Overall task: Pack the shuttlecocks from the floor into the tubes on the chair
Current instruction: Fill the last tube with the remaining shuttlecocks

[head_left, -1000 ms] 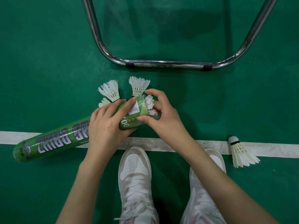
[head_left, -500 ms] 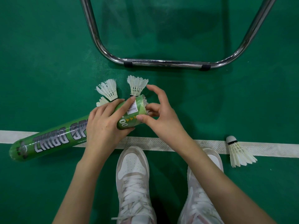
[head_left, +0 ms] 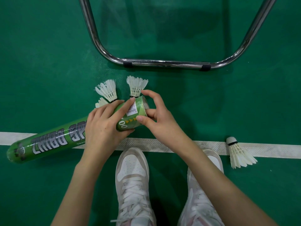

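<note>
Green court floor (head_left: 48,54) with white line (head_left: 162,146); chrome chair frame (head_left: 162,63) at top. Green tube (head_left: 53,141) lies tilted across the line, open end up-right. Left hand (head_left: 104,126) grips the tube near its mouth; right hand (head_left: 156,118) pinches the rim, fingers at the opening. Three shuttlecocks just beyond the tube: (head_left: 108,91), (head_left: 136,85), one partly hidden (head_left: 101,102). Fourth shuttlecock (head_left: 238,153) on the line, right.

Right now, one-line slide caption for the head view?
Left hand grips green tube while right hand works at its open end; three shuttlecocks behind, one right.
</note>
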The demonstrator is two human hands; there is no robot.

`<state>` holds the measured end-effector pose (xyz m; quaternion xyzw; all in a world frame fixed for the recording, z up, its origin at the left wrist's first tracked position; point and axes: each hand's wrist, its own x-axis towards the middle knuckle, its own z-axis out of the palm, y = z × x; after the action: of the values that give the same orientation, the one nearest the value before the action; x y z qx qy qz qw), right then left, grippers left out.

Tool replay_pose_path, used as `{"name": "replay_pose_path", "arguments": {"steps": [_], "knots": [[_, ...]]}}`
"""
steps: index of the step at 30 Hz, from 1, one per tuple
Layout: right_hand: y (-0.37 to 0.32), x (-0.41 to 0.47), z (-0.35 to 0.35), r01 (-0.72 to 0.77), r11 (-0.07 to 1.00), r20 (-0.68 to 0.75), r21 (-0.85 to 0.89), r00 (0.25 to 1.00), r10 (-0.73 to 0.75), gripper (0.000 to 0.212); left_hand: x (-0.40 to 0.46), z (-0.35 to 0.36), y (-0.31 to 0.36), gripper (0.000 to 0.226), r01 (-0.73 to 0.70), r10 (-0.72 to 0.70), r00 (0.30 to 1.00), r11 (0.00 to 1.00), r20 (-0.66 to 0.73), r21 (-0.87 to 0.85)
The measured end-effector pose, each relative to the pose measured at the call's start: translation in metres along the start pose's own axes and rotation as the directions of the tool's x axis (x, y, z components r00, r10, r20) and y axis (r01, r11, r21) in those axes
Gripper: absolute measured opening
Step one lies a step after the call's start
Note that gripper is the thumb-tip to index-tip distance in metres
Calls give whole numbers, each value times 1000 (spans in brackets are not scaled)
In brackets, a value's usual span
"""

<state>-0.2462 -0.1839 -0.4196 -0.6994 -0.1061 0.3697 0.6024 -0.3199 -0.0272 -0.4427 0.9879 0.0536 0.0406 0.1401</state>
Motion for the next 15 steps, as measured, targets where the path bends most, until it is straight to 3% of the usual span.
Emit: {"name": "replay_pose_path", "arguments": {"steps": [15], "knots": [[6,3,1,-10,999,-22,48,1000,12,60,1,1,1,85,-3,3,1000,1000,-4,6]]}}
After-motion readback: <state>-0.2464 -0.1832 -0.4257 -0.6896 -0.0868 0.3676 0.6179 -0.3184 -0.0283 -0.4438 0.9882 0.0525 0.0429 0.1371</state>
